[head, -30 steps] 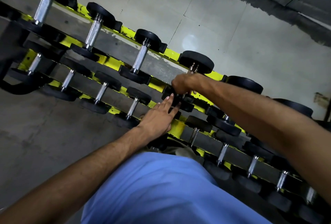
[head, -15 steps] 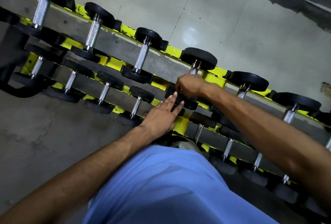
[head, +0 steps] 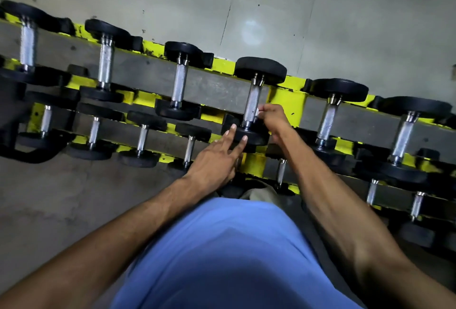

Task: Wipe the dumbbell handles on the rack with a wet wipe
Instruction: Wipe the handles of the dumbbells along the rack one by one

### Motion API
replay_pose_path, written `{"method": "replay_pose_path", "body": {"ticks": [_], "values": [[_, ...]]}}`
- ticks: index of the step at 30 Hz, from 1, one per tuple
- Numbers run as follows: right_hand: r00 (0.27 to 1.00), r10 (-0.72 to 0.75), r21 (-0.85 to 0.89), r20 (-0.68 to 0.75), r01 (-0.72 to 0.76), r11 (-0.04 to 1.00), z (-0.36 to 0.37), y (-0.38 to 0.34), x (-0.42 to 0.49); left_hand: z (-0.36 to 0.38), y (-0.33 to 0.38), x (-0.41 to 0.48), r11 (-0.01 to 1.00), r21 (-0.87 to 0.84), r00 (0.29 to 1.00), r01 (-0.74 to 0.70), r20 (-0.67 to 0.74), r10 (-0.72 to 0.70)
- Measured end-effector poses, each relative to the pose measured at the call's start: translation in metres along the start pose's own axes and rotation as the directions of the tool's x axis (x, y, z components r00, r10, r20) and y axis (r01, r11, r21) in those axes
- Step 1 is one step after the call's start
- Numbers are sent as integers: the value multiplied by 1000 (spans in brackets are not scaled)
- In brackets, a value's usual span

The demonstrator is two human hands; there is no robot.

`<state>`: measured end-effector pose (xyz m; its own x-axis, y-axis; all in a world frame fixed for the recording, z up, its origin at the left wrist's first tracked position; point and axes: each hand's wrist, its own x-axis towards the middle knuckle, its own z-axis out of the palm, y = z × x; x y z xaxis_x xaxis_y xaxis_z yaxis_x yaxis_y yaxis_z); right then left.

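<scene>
A yellow and grey rack [head: 290, 101] holds rows of black dumbbells with chrome handles. At the middle of the upper row stands one dumbbell with a knurled handle [head: 254, 101]. My right hand [head: 274, 117] is against the lower right side of that handle and pinches a small white wet wipe [head: 257, 112]; most of the wipe is hidden by the fingers. My left hand [head: 218, 158] lies with straight fingers on the near black head [head: 254, 136] of the same dumbbell.
More dumbbells sit left and right on the upper row, such as the handle [head: 179, 85] to the left and the handle [head: 328, 118] to the right. A lower row of smaller dumbbells [head: 142, 139] runs nearer me. Grey tiled floor [head: 320, 25] lies beyond the rack.
My right hand has come off the middle of the handle to its lower right side, showing the chrome and a bit of the wipe. The view has swung so the rack looks more level.
</scene>
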<state>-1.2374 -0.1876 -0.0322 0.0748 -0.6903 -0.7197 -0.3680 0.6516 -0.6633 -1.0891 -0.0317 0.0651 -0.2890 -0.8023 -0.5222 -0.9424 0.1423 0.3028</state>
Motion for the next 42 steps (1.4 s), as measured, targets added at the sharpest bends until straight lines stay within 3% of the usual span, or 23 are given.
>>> {"method": "replay_pose_path", "body": {"ticks": [2,4,6,7,10,13,15,17,18,20,22,23,25,28,30,32,34,39,42], "values": [[997,66,301,42,-76,950,1,-19,13,-4,-2,-1,1000,15,1000,-14,18,14],[978,125,590,167,-201,782,3,-36,25,-7,-3,0,999,31,1000,-24,18,23],[960,107,759,260,-272,592,5,-47,33,-8,-3,1,999,28,999,-29,30,28],[961,97,792,261,-270,547,6,-49,33,-7,-3,2,999,27,999,-32,37,31],[980,109,791,167,-199,578,9,-52,30,-4,-6,2,998,38,998,-50,40,49],[985,110,771,-130,31,636,24,-45,27,-2,-10,5,998,31,998,-62,26,61],[914,-20,580,-406,274,768,30,-35,20,1,-11,5,998,22,998,-66,14,65],[775,-276,147,-569,426,893,30,-24,7,5,-13,4,998,20,998,-67,18,66],[692,-433,-90,-578,473,877,28,-21,2,6,-13,4,997,24,997,-70,20,70],[547,-737,-509,-398,537,673,23,-20,-7,6,-16,5,996,28,997,-81,21,81],[451,-892,-817,-44,497,292,16,-20,-5,4,-18,5,995,39,995,-96,29,95],[445,-889,-893,103,435,114,12,-23,-4,2,-19,5,993,46,994,-105,36,104],[504,-831,-947,237,310,-82,8,-29,-1,0,-20,5,991,58,992,-119,44,116],[673,-687,-961,272,226,-159,14,-48,-12,-3,-20,6,990,66,992,-127,31,125],[783,-501,-929,369,290,-231,21,-56,-18,-1,-18,6,991,54,992,-122,21,121],[835,-289,-883,468,425,-200,26,-59,-23,2,-17,5,993,47,994,-113,-1,113],[826,-168,-843,539,529,-99,23,-63,-28,3,-19,5,993,32,993,-111,-24,111],[750,-373,-777,546,620,109,-3,-62,-46,6,-16,2,991,30,987,-127,-98,130],[766,-440,-736,468,614,285,-27,-53,-60,4,-1,1,988,26,976,-155,-148,157]]}}
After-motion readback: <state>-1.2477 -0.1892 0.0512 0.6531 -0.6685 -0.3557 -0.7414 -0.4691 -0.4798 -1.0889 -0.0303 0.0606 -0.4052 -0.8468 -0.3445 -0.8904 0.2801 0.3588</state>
